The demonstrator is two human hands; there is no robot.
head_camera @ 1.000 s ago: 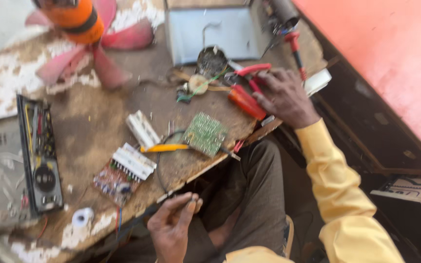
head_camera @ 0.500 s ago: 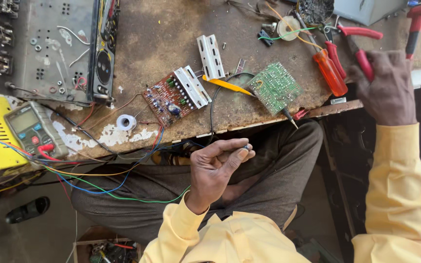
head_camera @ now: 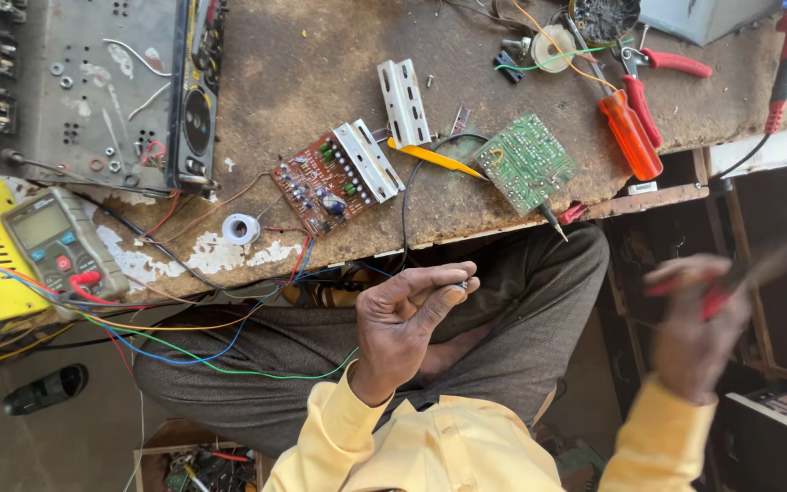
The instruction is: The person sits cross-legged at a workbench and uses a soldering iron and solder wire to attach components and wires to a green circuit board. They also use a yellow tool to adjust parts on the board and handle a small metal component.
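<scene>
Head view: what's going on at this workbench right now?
A person in a yellow shirt sits at a worn workbench strewn with electronics. The left hand pinches a tiny part between its fingertips. The right hand, blurred, holds a red-handled tool off to the side. A green circuit board, a brown circuit board and a multimeter lie on the bench.

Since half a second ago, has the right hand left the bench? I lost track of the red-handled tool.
Yes. The right hand has come off the workbench edge toward the lap, away from the orange screwdriver, blurred, holding something red-handled.
</scene>
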